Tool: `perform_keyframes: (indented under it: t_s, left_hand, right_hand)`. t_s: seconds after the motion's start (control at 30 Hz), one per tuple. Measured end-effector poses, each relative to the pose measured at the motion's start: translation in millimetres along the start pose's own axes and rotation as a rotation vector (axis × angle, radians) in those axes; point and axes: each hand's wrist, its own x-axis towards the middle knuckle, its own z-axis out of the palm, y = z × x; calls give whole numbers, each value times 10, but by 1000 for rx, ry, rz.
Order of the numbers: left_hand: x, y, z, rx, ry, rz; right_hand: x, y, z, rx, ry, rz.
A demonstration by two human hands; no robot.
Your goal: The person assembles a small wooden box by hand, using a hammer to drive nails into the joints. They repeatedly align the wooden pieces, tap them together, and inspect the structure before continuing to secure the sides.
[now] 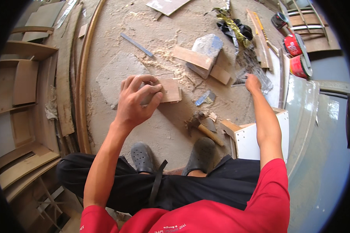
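Note:
My left hand (pixel 138 97) is closed, its thumb and fingertips curled against the left end of a short pale wooden block (pixel 172 91). A dark shadow falls beside the block, and its far end is hidden behind the fingers. Out to the right, my right hand (pixel 253 82) is closed at a crumpled clear plastic bag (pixel 263 82); what its fingers hold is too small to make out. Between the hands, a wooden board (pixel 191 58) leans over a grey stone block (pixel 207 46). A claw hammer (pixel 206 130) with a wooden handle lies nearer my feet.
Sawdust and shavings cover the floor around a flat metal strip (pixel 137 44). A white drawer-like box (pixel 260 136) stands under my right forearm. Red cans (pixel 299 66) sit at the far right. Wooden cabinet frames (pixel 25 89) and a long wooden strip (pixel 83 77) line the left.

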Motion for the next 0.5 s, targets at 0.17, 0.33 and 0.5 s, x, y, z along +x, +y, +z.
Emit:
perform_keyframes:
  t_s: [0.17, 0.33, 0.5]
  left_hand:
    - [18, 49, -4, 30, -42, 33]
    - [33, 147, -63, 131, -42, 48]
    - [15, 176, -79, 98, -93, 34]
  right_hand:
    - [-37, 47, -17, -162, 119, -214]
    - [-5, 48, 29, -213, 90, -296]
    - [-10, -297, -281, -125, 72, -201]
